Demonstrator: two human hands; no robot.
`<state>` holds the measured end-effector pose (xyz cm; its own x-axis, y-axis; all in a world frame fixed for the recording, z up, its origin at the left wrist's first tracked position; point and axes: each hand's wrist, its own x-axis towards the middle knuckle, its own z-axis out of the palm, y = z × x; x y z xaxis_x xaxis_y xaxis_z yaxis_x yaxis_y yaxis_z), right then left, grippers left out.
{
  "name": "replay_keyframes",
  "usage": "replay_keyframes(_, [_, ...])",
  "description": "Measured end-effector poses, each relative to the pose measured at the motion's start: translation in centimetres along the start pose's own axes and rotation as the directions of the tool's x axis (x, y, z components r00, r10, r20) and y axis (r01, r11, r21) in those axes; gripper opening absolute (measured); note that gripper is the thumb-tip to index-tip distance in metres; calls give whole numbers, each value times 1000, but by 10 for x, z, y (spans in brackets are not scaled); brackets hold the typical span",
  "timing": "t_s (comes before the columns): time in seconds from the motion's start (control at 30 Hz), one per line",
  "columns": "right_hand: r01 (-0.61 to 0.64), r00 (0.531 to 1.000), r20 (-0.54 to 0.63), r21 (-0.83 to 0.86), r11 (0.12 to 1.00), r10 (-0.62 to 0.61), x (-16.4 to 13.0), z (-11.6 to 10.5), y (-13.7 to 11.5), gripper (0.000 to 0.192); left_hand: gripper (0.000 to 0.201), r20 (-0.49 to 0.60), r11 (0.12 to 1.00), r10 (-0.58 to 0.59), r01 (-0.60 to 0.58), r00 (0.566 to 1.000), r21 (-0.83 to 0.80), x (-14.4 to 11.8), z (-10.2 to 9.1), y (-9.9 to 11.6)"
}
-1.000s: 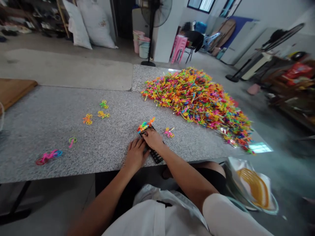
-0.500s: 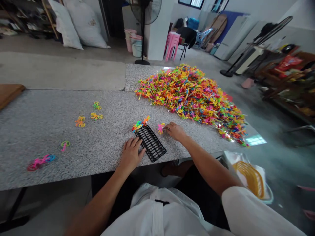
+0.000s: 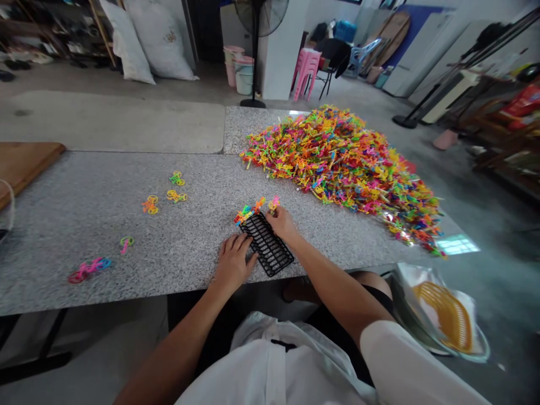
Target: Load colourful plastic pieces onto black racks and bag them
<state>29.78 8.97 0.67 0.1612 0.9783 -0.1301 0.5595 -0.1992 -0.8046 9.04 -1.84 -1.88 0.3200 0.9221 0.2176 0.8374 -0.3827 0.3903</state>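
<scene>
My left hand (image 3: 235, 261) lies flat with its fingers outstretched, fingertips and thumb against the left edge of a black plastic grid rack (image 3: 274, 247). Several bright toy pieces (image 3: 248, 211) in blue, green, yellow and orange sit in a row along the rack's far end. At the far right corner of the rack, my right hand (image 3: 282, 222) pinches a small pink-and-yellow plastic toy bicycle (image 3: 274, 202). The fingers cover its lower part, and I cannot tell whether it touches the rack.
A large heap of colourful small toys (image 3: 337, 157) covers the right of the speckled stone table (image 3: 202, 236). Several loose toys (image 3: 176, 196) lie on the left, near a wooden board (image 3: 29, 163). Below the right edge stands a basin with a yellow basket (image 3: 447, 315).
My right hand has moved left and slightly away from me, bringing the pink-and-yellow toy bicycle to the rack's far right corner. My left hand stays at the rack. The view has shifted slightly.
</scene>
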Motion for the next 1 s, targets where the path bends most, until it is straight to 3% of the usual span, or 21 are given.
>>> replay_keyframes(0.2, [-46,992,121,-11,999,47,9,8,-10,22,51,10,1000,-7,7,1000,7,0,0,1])
replay_keyframes(0.4, [78,993,110,-258,963,-51,10,7,-19,22,51,9,1000,-2,2,1000,-6,0,-2,2])
replay_keyframes(0.7, [82,994,97,-341,937,-51,5,14,-14,29,50,0,1000,-10,10,1000,5,-1,1,2])
replay_keyframes(1.0, [88,993,111,-585,806,-27,2,22,-24,36,51,9,1000,-9,9,1000,3,-1,0,2])
